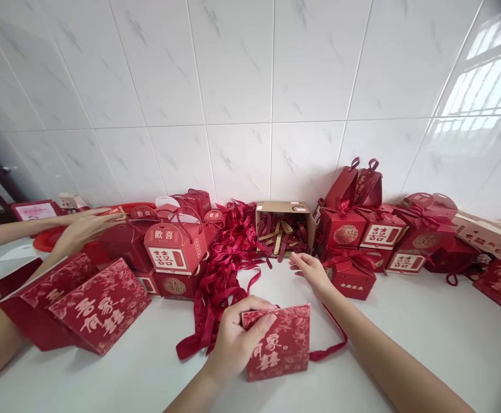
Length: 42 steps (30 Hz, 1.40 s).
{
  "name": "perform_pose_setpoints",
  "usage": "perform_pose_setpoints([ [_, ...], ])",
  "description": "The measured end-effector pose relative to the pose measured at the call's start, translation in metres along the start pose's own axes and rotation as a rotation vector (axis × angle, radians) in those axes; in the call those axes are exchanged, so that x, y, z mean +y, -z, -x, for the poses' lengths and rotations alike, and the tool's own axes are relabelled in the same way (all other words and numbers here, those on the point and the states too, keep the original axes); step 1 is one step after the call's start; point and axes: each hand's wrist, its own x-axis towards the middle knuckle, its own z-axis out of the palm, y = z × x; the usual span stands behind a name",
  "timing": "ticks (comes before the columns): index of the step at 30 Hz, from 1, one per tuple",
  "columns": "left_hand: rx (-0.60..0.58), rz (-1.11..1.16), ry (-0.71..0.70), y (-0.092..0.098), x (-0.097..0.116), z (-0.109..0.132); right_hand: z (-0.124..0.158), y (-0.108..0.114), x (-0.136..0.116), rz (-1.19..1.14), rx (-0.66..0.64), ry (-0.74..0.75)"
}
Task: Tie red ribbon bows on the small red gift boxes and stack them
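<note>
Red card printed with gold characters is what my left hand (237, 338) has closed on: thumb over the top edge of the flat gift box (281, 347), fingers curled behind it, pressing it to the white counter (414, 344) in front of the cardboard carton (283, 207). My right hand (313, 274) holds nothing. It is open, fingers spread, just short of the carton's mouth. One loose ribbon (330, 343) trails from beneath the flat gift box, also in front of the carton. Left of the carton lies the ribbon heap (222, 261), and beyond that the made-up boxes (173, 249), where another person's hand (81, 230) rests. Their folded blanks (100, 310) lie far left of the carton, and tied boxes (349, 229) stand to its right. I judge the step to be picking a ribbon for a box not yet opened out. That calls for teasing one strand free of the tangle, with the card pinned by my left.
</note>
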Motion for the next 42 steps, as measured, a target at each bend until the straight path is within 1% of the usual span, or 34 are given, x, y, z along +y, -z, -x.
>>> perform_pose_setpoints([
  [3,0.006,0.009,0.003,0.000,-0.001,0.001,-0.036,-0.009,0.020,0.166,0.159,-0.072],
  [5,0.005,0.017,0.003,0.001,-0.002,0.002,-0.055,-0.015,0.026,0.278,0.227,-0.084],
  [8,0.000,0.037,0.003,0.001,-0.004,0.002,-0.077,-0.020,0.025,0.442,0.291,-0.082],
  [11,-0.005,0.051,-0.002,0.000,-0.004,0.001,-0.091,-0.022,0.022,0.578,0.305,-0.112],
  [15,-0.003,0.058,-0.006,0.000,-0.004,0.001,-0.096,-0.020,0.023,0.676,0.285,-0.130],
  [18,0.005,0.067,-0.012,-0.001,-0.003,0.001,-0.095,-0.017,0.025,0.680,0.265,-0.118],
  [22,0.000,0.066,-0.005,-0.001,-0.004,0.001,-0.094,-0.017,0.024,0.609,0.231,-0.089],
  [26,-0.007,0.055,-0.001,0.001,-0.004,0.001,-0.092,-0.018,0.017,0.470,0.207,-0.020],
  [29,-0.008,0.058,0.005,0.002,-0.003,0.001,-0.083,-0.019,0.006,0.325,0.192,0.038],
  [31,-0.004,0.063,0.019,0.002,-0.002,0.001,-0.069,-0.019,-0.005,0.213,0.185,0.079],
  [34,0.011,0.050,0.047,-0.005,-0.004,0.006,-0.040,-0.014,-0.027,0.030,0.184,0.159],
  [37,0.024,0.000,0.027,-0.016,-0.004,0.012,-0.004,-0.004,-0.056,-0.125,0.192,0.258],
  [38,0.043,-0.038,-0.007,-0.019,-0.002,0.013,0.009,0.001,-0.067,-0.162,0.195,0.292],
  [40,0.135,-0.132,-0.131,-0.023,0.012,0.015,0.033,0.011,-0.088,-0.210,0.199,0.353],
  [42,0.267,-0.225,-0.297,-0.022,0.038,0.013,0.056,0.020,-0.107,-0.242,0.195,0.403],
])
